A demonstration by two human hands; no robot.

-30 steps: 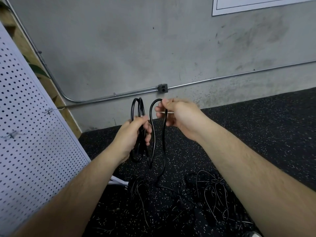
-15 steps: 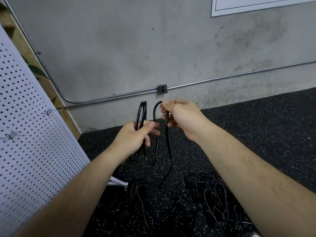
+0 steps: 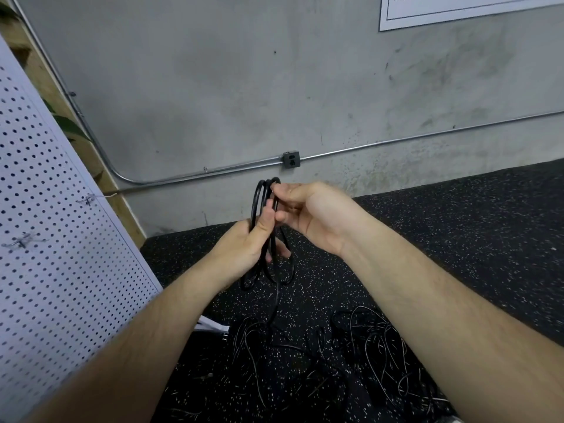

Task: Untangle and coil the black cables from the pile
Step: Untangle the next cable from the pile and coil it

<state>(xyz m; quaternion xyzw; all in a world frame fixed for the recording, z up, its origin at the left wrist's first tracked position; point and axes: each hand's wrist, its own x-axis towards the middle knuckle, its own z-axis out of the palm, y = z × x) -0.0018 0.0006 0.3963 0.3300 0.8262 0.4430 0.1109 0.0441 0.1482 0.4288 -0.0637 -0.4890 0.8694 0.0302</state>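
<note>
Right hand (image 3: 311, 212) has closed the gap: the loop it held apart half a second ago now sits against the bundle in the left hand (image 3: 244, 242), so all loops read as one coil (image 3: 256, 199).

Coil: black, several turns, held upright in the air directly below the outlet box (image 3: 291, 159), with its top just under the box.
Left hand: fingers and thumb wrapped round the coil's middle, thumb lying up along the strands.
Right hand: thumb and forefinger pinch the top of the loops, other fingers curled beside them and touching the left thumb.
Tail strand (image 3: 276, 300): drops from the bottom of the coil, further below the box, into the pile (image 3: 366, 355).
Pile: thin black cables tangled on the floor (image 3: 457, 224), well below the box and a bit right.
Floor: black rubber, white flecks.
Conduit (image 3: 396, 141): runs out of both sides of the box along the grey wall (image 3: 213, 87).
White pegboard (image 3: 45, 224): far left of the box, leaning, with a few wire hooks.
White sheet (image 3: 457, 10): on the wall, up and right of the box. Print too small to read.
</note>
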